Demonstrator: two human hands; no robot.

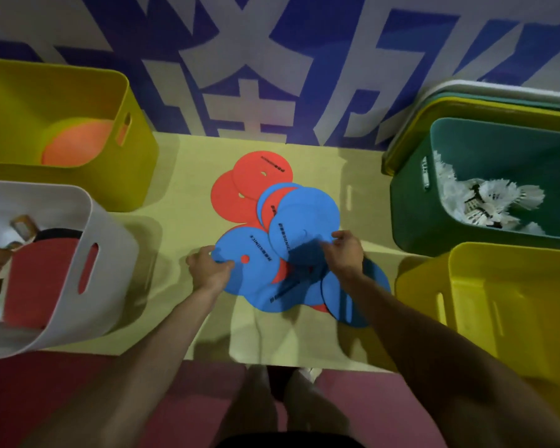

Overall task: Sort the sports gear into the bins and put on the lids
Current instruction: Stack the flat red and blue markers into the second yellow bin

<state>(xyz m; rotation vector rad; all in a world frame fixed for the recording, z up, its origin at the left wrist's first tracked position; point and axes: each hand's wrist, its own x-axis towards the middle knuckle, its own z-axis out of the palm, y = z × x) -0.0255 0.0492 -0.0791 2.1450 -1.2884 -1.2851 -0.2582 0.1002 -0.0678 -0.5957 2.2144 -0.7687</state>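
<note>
1. Blue and red discs [256, 189] are heaped in overlapping layers on a pale yellow mat [181, 176] at the centre of the frame; how many lie underneath cannot be counted, and the black lettering on them is too blurred to be read
2. The lower right part of the heap is covered by the right forearm [401, 318] and its shadow
3. The white bin [110, 253] at the lower left is cut off by the frame edge; red-faced paddles [36, 276] with wooden handles are seen inside it, partly hidden by its wall
4. The left hand [209, 270] is held at the lower left edge of the heap, and the rim of the near blue disc [236, 247] is pinched by it
5. The right hand [346, 253] is held apart from the left, at the right side of the heap, and the rim of the upper blue disc [304, 221] is pinched between its thumb and curled fingers
6. A yellow bin [136, 163] at the upper left is seen with an orange disc [75, 147] in it; white shuttlecocks [492, 198] are held in a green bin [408, 202] at the right; a second yellow bin [466, 286] is placed at the lower right
7. Stacked lids [466, 108] are propped behind the green bin at the upper right, cut off by the frame edge
</note>
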